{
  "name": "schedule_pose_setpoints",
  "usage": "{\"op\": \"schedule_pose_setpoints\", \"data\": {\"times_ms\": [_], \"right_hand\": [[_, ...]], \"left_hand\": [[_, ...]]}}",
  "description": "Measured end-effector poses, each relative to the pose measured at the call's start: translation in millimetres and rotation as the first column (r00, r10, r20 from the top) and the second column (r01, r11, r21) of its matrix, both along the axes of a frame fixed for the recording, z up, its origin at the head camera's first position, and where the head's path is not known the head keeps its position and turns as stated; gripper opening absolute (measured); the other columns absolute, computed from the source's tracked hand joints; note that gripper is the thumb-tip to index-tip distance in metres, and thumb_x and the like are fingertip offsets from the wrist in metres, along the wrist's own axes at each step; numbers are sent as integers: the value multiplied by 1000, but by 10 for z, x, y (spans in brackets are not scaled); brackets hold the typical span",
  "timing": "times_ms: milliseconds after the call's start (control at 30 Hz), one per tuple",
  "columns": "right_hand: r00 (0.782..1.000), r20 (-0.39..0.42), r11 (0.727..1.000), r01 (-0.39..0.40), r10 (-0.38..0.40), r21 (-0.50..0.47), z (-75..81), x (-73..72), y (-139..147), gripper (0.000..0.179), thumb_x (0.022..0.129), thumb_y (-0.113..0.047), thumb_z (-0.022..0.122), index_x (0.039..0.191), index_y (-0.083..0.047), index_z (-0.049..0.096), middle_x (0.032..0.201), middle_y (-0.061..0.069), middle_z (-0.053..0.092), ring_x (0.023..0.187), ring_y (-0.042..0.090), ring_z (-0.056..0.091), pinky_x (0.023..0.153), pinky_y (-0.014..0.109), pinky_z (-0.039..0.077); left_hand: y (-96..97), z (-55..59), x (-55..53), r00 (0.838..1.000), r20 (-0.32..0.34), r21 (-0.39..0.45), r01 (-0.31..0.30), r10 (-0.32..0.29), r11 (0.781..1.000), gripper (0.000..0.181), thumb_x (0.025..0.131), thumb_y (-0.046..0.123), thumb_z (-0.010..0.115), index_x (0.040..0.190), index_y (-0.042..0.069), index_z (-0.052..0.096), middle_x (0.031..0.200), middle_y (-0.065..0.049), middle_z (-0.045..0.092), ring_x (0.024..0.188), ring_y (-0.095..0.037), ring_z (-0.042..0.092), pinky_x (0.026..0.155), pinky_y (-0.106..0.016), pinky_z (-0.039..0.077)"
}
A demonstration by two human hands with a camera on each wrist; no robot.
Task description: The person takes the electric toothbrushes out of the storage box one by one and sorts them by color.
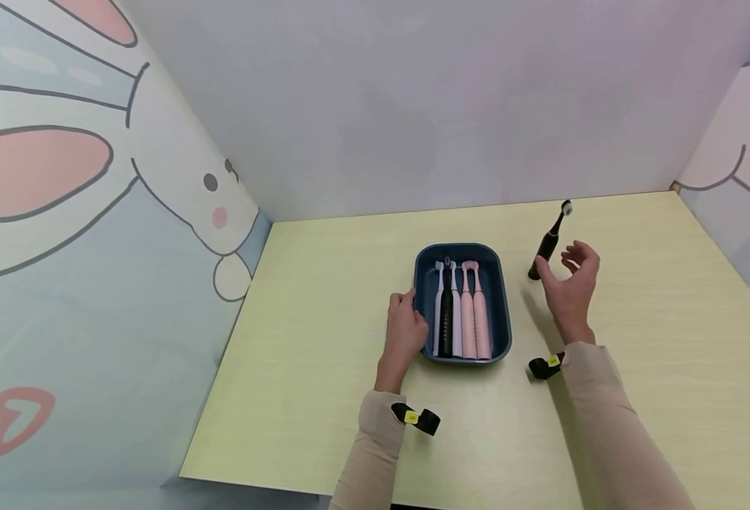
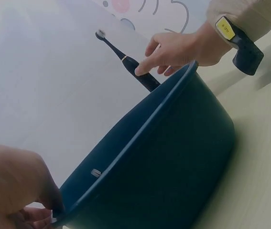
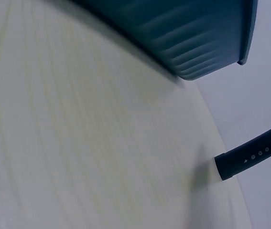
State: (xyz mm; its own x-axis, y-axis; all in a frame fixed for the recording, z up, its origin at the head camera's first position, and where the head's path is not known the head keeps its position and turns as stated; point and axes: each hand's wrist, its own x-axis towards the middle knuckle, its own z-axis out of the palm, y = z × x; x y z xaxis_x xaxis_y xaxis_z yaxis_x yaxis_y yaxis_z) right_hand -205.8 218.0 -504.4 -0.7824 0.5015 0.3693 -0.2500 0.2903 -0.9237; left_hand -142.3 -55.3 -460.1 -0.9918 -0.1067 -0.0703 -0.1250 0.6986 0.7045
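Note:
A dark blue plastic box (image 1: 507, 333) stands on the table holding several electric toothbrushes side by side: pale lavender, a black one (image 1: 447, 319) and pink ones (image 1: 481, 326). At its left side, my left hand (image 1: 404, 329) pinches the rim, as the left wrist view shows close up. Right of the box, a second black electric toothbrush (image 1: 547, 244) stands nearly upright, head up. My right hand (image 1: 569, 287) is beside this brush, its thumb tip right at the handle and its fingers spread apart from it. The right wrist view shows the handle's lower end (image 3: 228, 167) close to the table.
The pale wooden table (image 1: 311, 340) meets a plain white wall (image 1: 413, 106) at the back. Side walls with cartoon drawings (image 1: 177, 198) border it left and right. A black wrist camera (image 1: 545, 366) sticks out from the right sleeve, another (image 1: 422, 419) from the left.

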Motion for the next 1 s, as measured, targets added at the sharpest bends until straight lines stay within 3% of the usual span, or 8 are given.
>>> {"op": "schedule_pose_setpoints", "data": {"times_ms": [233,400,667,800,933,1000], "right_hand": [[998,-60,997,12,-17,-82,138,134,4,63,79,-13,75,132,-11,43,117,-2,49,108,15,50,97,28,41],[998,-55,994,-10,4,-106,284,252,-90,62,80,-10,73,133,-12,42,118,-3,49,111,21,50,97,27,41],[984,-107,979,-154,140,-134,579,503,-368,61,79,2,70,132,-3,41,119,7,50,108,19,53,97,24,42],[980,-93,980,-186,179,-76,661,586,-517,60,79,4,69,132,1,40,118,9,51,105,15,53,96,22,44],[973,-39,974,-227,227,-1,641,601,-618,62,81,3,69,134,3,37,118,0,49,108,26,52,98,23,43],[968,-2,968,-249,250,28,585,578,-651,64,81,2,70,136,3,36,120,2,50,109,31,51,99,22,42]], "left_hand": [[-6,5,-6,1000,6,-1,2,-2,1000,50,95,3,48,144,10,43,124,-9,47,103,-18,49,92,-34,47],[-17,6,-10,1000,-7,3,10,-10,1000,49,94,3,48,143,8,43,125,-11,47,103,-19,49,93,-35,46],[-30,8,0,1000,-14,7,19,-18,1000,49,94,3,48,143,7,43,124,-11,47,103,-20,49,92,-36,46],[-38,11,5,1000,-12,8,21,-21,1000,49,94,3,47,143,8,43,124,-11,47,103,-20,49,92,-36,46],[-44,17,13,1000,-12,13,23,-23,1000,49,95,3,47,144,8,43,124,-11,47,103,-20,48,93,-36,46],[-46,22,18,1000,-12,15,24,-24,1000,49,95,3,47,144,8,43,125,-11,47,103,-20,48,93,-36,45]]}}
